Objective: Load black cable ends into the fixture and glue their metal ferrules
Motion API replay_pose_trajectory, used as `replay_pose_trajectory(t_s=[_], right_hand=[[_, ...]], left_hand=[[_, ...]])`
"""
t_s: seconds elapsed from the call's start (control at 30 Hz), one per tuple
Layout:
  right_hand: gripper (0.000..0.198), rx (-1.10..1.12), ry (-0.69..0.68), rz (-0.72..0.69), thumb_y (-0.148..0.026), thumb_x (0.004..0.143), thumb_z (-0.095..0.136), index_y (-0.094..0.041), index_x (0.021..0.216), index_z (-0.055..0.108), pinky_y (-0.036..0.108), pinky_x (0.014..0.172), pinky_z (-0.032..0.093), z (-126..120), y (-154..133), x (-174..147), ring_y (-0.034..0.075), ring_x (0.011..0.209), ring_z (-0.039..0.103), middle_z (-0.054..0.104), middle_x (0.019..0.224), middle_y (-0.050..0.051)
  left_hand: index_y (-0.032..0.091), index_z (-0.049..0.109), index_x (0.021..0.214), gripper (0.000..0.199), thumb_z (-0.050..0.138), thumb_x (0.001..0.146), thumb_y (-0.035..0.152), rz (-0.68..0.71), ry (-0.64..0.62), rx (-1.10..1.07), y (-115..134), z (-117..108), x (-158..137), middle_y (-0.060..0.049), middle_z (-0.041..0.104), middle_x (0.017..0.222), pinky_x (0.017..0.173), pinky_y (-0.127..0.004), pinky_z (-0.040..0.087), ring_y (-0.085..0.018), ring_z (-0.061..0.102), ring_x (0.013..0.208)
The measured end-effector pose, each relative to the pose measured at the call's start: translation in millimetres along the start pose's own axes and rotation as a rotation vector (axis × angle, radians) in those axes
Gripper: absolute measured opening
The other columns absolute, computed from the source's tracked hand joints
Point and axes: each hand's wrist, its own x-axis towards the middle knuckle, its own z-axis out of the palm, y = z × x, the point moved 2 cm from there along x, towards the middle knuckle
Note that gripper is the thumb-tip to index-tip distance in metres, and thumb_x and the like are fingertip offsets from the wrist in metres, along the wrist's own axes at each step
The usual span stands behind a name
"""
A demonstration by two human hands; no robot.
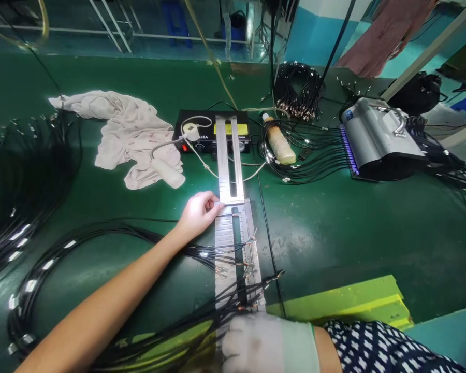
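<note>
My left hand (198, 215) is bare and closed in a pinch at the left edge of a slotted metal fixture (223, 230). A thin black cable (163, 220) runs into its fingers, and a metal-tipped end lies across the slot beyond them. Other black cables (205, 251) with metal terminals lie over the fixture below this hand. At the bottom, my right hand (256, 344) wears a whitish glove, its fingers curled beside a thicker bunch of black cables (194, 316). What lies inside those fingers is hidden. A second slotted metal plate (224, 155) continues the fixture toward the back.
Behind the plate sits a black control box (198, 142) with a lit red switch. A crumpled white cloth (132, 132) lies left, a stained bottle (279, 140) right. Farther right stands a silver machine (380, 137) with cables passing through. Cable bundles (34, 176) hang at left.
</note>
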Motion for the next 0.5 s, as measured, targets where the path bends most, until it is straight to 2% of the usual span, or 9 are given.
replay_pose_trajectory(t_s=[0.1,0.17,0.23,0.3,0.4,0.43,0.5], right_hand=[[0.014,0.033,-0.023,-0.072,-0.023,0.09,0.069,-0.02,0.078,0.061,0.026,0.063,0.046,-8,2,3,0.015,0.082,0.053,0.064,0.085,-0.003],[0.005,0.093,-0.033,-0.101,-0.019,0.093,0.064,-0.019,0.088,0.064,0.024,0.075,0.048,-19,4,2,0.015,0.087,0.054,0.066,0.091,-0.002],[0.006,0.216,-0.015,-0.083,-0.015,0.095,0.059,-0.018,0.096,0.065,0.023,0.085,0.047,-35,5,-2,0.014,0.088,0.056,0.067,0.096,0.0],[0.012,0.382,0.063,-0.013,-0.015,0.097,0.054,-0.018,0.099,0.066,0.023,0.089,0.047,-56,6,-10,0.013,0.088,0.059,0.068,0.098,0.002],[0.014,0.595,0.209,0.131,-0.021,0.098,0.055,-0.021,0.097,0.069,0.023,0.089,0.049,-85,17,-26,0.012,0.089,0.062,0.069,0.096,0.001],[0.013,0.62,0.274,0.201,-0.023,0.097,0.058,-0.023,0.096,0.07,0.024,0.089,0.05,-93,26,-31,0.012,0.089,0.063,0.069,0.096,0.0],[0.011,0.572,0.446,0.39,-0.024,0.096,0.06,-0.025,0.096,0.07,0.029,0.088,0.051,-102,52,-37,0.014,0.09,0.063,0.068,0.096,-0.001]], left_hand=[[0.019,0.056,0.082,0.026,0.053,0.087,0.044,0.017,-0.018,0.034,5,-3,-2,-0.001,0.055,0.072,0.067,-0.03,0.04,-0.018,0.052,0.072],[0.018,0.057,0.097,0.027,0.053,0.088,0.043,0.032,-0.037,0.057,11,-11,-11,-0.002,0.058,0.077,0.069,-0.032,0.042,-0.019,0.054,0.075],[0.018,0.055,0.111,0.034,0.055,0.088,0.043,0.079,-0.055,0.097,18,-22,-27,-0.005,0.061,0.09,0.077,-0.035,0.043,-0.022,0.055,0.085],[0.02,0.057,0.113,0.033,0.055,0.09,0.044,0.167,-0.132,0.138,20,-32,-49,-0.007,0.061,0.103,0.085,-0.038,0.043,-0.024,0.054,0.097],[0.023,0.062,0.105,0.021,0.049,0.097,0.037,0.272,-0.322,0.11,13,-35,-79,-0.005,0.061,0.102,0.086,-0.034,0.043,-0.02,0.054,0.096],[0.024,0.063,0.103,0.02,0.047,0.098,0.034,0.277,-0.351,0.077,9,-33,-85,-0.004,0.062,0.098,0.084,-0.031,0.043,-0.018,0.055,0.093],[0.024,0.064,0.1,0.018,0.046,0.098,0.029,0.278,-0.324,0.018,3,-30,-92,-0.002,0.063,0.093,0.08,-0.027,0.044,-0.016,0.056,0.089]])
